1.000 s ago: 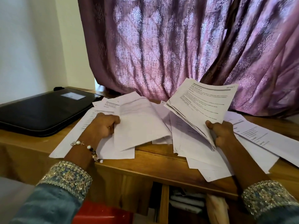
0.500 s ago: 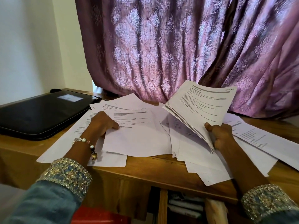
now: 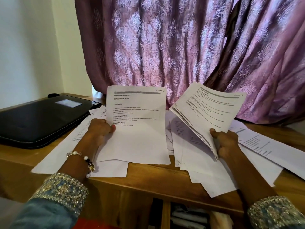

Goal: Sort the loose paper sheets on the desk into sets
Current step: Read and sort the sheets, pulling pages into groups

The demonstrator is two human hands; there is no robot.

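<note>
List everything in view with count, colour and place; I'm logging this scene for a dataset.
Single sheet: one, white, printed, held upright above the desk's left-centre.
Sheaf of sheets: one bundle, white, raised at right.
Loose sheets: many, count unclear, white, spread over the desk.
Desk: one, brown wood, across the foreground.
Flat case: one, black, on the desk's far left.
Curtain: one, purple patterned, behind the desk.
Wall: white, at left.
Bracelet: one, beaded, on the left wrist.
Left hand: grips the single sheet.
Right hand: grips the sheaf.
</note>
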